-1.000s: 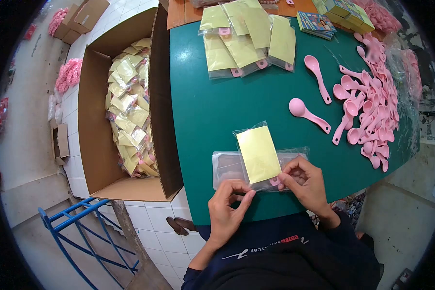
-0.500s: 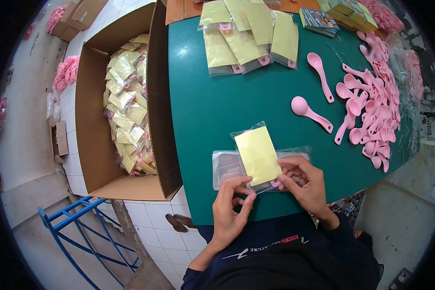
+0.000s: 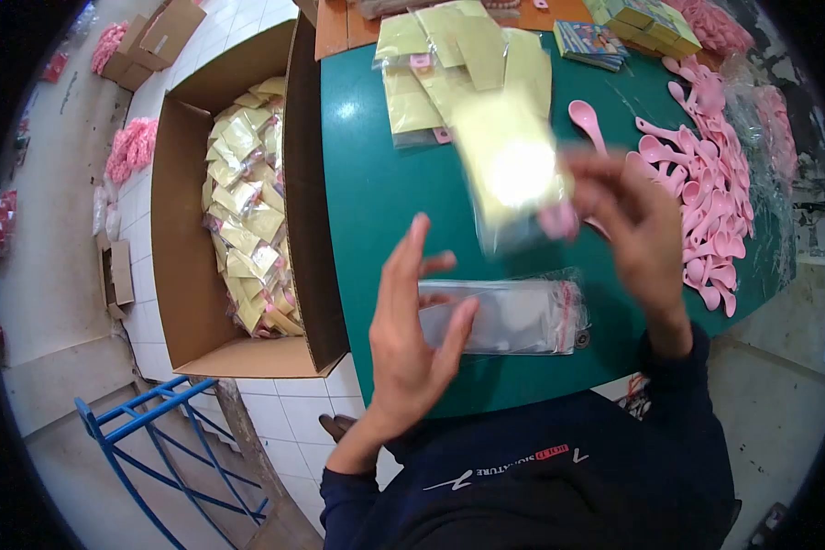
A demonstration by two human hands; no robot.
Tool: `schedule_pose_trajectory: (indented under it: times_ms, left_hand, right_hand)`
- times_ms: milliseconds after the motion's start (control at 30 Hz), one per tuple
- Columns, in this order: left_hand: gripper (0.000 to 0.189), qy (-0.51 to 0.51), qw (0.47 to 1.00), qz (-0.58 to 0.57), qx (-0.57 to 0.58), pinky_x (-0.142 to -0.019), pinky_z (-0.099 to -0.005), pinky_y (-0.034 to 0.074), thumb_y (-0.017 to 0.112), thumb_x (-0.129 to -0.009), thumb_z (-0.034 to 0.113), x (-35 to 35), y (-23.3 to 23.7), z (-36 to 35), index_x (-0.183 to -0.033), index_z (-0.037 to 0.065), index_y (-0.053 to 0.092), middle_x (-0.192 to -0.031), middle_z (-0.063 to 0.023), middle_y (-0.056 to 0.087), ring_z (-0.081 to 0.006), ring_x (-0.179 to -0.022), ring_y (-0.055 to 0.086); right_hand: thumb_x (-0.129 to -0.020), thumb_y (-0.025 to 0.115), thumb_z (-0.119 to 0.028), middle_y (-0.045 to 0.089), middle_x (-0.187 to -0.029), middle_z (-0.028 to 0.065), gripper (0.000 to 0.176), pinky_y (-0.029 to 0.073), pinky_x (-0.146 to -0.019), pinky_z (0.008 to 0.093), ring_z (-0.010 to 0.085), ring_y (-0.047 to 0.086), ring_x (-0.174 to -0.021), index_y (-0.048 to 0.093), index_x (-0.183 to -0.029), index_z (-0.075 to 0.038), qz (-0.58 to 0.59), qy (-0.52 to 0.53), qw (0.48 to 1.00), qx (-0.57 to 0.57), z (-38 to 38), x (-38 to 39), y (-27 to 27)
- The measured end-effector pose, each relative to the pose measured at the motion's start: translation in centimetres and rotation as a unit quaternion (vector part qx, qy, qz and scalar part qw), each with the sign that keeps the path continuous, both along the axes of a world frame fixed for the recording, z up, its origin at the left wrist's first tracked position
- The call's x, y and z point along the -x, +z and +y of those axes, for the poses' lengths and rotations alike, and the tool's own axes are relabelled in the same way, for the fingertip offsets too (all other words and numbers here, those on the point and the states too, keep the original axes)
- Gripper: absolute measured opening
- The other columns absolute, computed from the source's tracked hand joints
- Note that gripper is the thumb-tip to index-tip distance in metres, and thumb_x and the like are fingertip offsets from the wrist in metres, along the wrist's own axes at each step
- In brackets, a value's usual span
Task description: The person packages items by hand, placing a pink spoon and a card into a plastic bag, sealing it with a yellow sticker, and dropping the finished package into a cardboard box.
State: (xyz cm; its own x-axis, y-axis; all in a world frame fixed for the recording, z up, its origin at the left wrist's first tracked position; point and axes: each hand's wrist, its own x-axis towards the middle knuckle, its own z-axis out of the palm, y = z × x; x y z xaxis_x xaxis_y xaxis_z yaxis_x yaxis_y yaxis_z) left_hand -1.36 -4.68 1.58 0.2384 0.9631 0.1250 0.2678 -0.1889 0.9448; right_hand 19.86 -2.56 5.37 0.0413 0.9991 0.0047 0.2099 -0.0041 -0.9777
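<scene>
Fingers (image 3: 585, 188) of right hand (image 3: 637, 215) grip blurred yellow packet (image 3: 513, 174) above table (image 3: 385, 183)

Glossy clear plastic packet (image 3: 513, 170), yellow paper insert; smooth pink plastic spoons (image 3: 706, 183); matt green tabletop (image 3: 385, 211); brown corrugated cardboard box (image 3: 179, 247).

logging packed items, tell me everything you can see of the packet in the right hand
The packet is a clear plastic bag with a pale yellow card filling most of it and a bit of pink showing at its lower right end. It is motion-blurred, so any print or seal cannot be made out. It is up in the air above the green table, tilted, and the right hand grips its lower right end. Nothing else touches it.
</scene>
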Motion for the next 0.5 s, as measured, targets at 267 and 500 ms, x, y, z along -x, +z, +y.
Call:
schedule_pose_trajectory:
  times_ms: [267,500]
  left_hand:
    - [0.030,-0.234,0.938,0.206,-0.150,-0.074,-0.0383,0.047,0.070,-0.077,0.019,-3.1,-2.4,2.3,-0.098,0.003,0.056,-0.095,-0.0129,0.052,-0.0298,-0.086,0.055]
    - [0.027,-0.283,0.934,0.176,-0.124,-0.073,-0.0383,0.047,0.070,-0.073,0.009,-5.3,-4.2,2.7,-0.094,0.004,0.053,-0.096,-0.0128,0.049,-0.0300,-0.084,0.054]
  right_hand:
    - [-0.079,0.065,-0.012,0.055,-0.097,0.0124,0.036,0.046,-0.072,0.0353,0.0277,0.058,-0.086,0.053,-0.113,-0.004,-0.438,0.026,0.898,-0.042,-1.6,-5.9,-3.3]
    - [-0.077,0.062,-0.004,0.055,-0.095,0.0134,0.026,0.043,-0.078,0.0387,0.0311,0.054,-0.089,0.058,-0.103,-0.003,-0.500,-0.002,0.865,-0.041,-4.3,-6.2,-5.3]
